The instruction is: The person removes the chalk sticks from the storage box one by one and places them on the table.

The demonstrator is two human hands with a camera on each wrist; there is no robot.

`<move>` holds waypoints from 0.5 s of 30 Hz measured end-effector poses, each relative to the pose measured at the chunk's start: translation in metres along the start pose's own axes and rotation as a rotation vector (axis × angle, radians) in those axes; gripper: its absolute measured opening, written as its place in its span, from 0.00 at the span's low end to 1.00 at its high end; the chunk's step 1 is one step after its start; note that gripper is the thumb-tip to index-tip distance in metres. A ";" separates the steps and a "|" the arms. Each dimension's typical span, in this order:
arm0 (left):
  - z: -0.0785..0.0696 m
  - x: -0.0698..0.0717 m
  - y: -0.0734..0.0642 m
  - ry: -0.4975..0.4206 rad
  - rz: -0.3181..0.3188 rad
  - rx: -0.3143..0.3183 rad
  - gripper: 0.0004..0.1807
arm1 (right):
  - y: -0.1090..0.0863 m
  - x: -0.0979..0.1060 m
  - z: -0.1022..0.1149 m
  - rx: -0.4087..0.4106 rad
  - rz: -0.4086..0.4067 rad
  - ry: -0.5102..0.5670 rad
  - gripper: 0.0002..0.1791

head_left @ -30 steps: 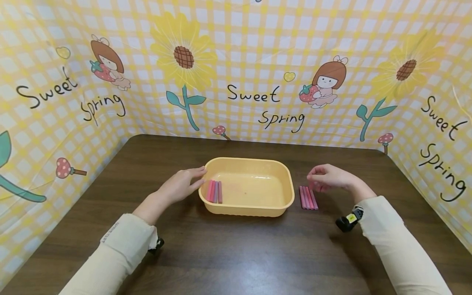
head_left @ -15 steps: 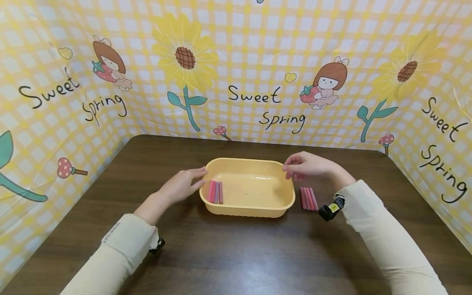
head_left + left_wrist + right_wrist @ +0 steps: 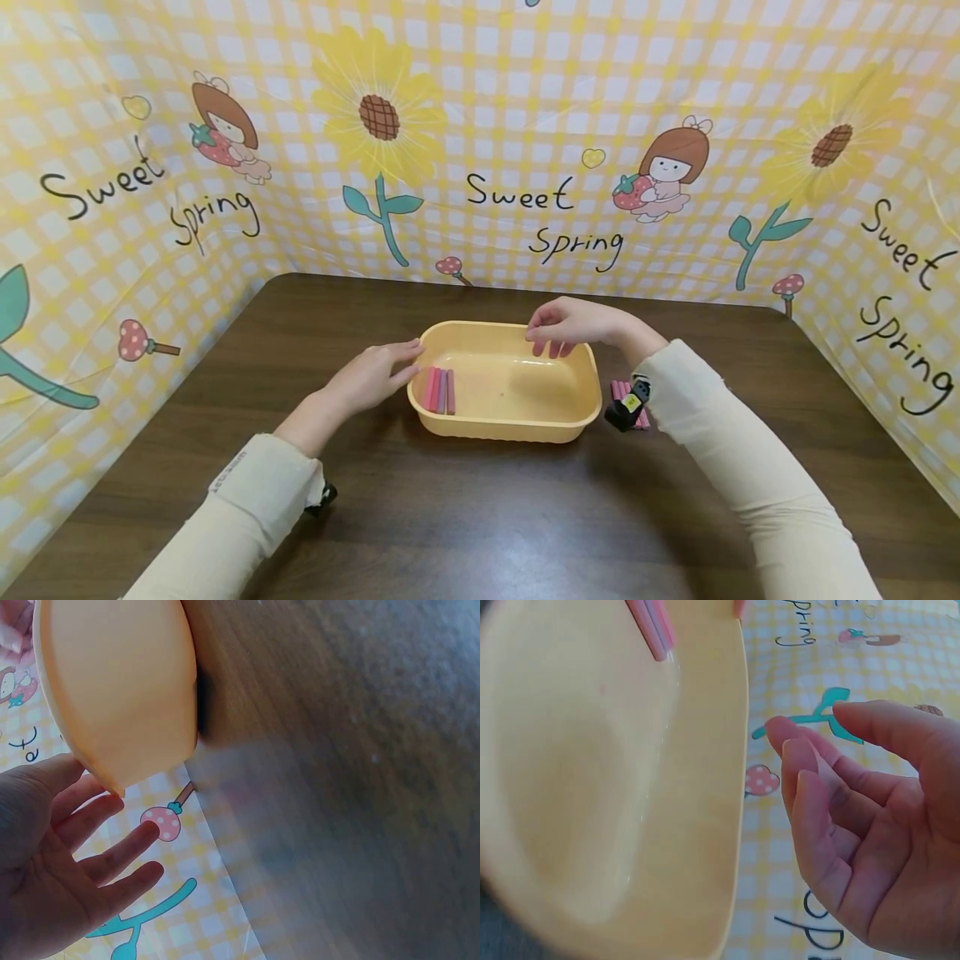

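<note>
A yellow plastic basin (image 3: 502,429) stands on the table. Inside at its left lies a row of several pink and purple sticks (image 3: 439,392), their ends also visible in the right wrist view. My left hand (image 3: 367,375) touches the basin's left rim, fingers loosely spread in the left wrist view (image 3: 67,847). Over the basin's far right rim hovers my right hand (image 3: 573,325); the right wrist view shows its fingers (image 3: 810,825) gently bent, nothing between them and the thumb. More pink sticks (image 3: 619,390) lie right of the basin, partly hidden by the wrist camera.
The brown wooden table (image 3: 450,517) extends around the basin. A yellow checked cloth (image 3: 510,100) with flowers and lettering hangs along the back and both sides. A black camera (image 3: 628,406) is worn on the right wrist.
My right hand has moved left, from above the loose sticks to over the basin's far right rim. My left hand stays at the left rim, and both rows of sticks keep their places.
</note>
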State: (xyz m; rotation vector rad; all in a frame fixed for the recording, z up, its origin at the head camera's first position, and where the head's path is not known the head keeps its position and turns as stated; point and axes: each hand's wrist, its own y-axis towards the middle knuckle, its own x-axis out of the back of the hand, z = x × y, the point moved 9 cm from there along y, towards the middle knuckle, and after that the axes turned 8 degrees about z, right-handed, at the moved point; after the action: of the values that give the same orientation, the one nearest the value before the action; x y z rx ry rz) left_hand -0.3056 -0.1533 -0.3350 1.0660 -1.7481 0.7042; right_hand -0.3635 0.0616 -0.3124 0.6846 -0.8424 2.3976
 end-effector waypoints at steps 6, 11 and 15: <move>0.001 -0.001 0.001 0.000 0.008 0.005 0.23 | 0.018 -0.005 0.011 0.014 0.038 -0.008 0.19; 0.001 -0.001 0.001 0.000 0.007 0.005 0.22 | 0.034 -0.012 0.015 0.029 0.079 -0.011 0.20; 0.001 -0.001 0.001 0.005 0.004 0.003 0.22 | 0.046 -0.019 0.016 0.025 0.124 -0.017 0.20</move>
State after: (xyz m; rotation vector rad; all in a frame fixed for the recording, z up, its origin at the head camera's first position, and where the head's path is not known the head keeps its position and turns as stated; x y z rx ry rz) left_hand -0.3068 -0.1532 -0.3359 1.0623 -1.7456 0.7120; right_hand -0.3727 0.0136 -0.3319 0.6815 -0.8862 2.5196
